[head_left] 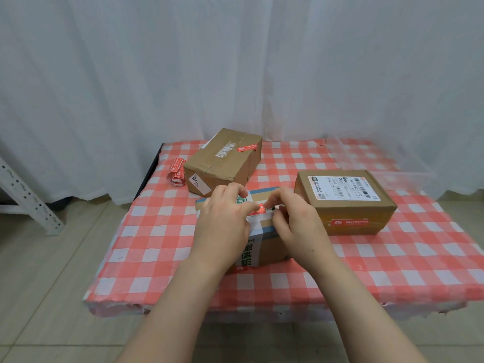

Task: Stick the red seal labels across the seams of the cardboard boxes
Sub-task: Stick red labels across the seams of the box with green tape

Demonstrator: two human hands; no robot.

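Observation:
A cardboard box (269,247) with white, blue and green tape lies at the table's middle, partly hidden under both hands. My left hand (222,221) rests on its top, fingertips pinching a red seal label (258,209). My right hand (296,218) pinches the same label from the right side, just above the box top. A second box (225,161) at the back left carries a red label (247,148) over its top edge. A third box (345,203) on the right has a red label (349,222) on its front face.
A roll of red labels (177,171) lies at the back left near the table edge. The table (157,244) wears a red and white checked cloth. A clear plastic bin (392,163) stands at the back right. A white metal rack leg (28,200) is on the left.

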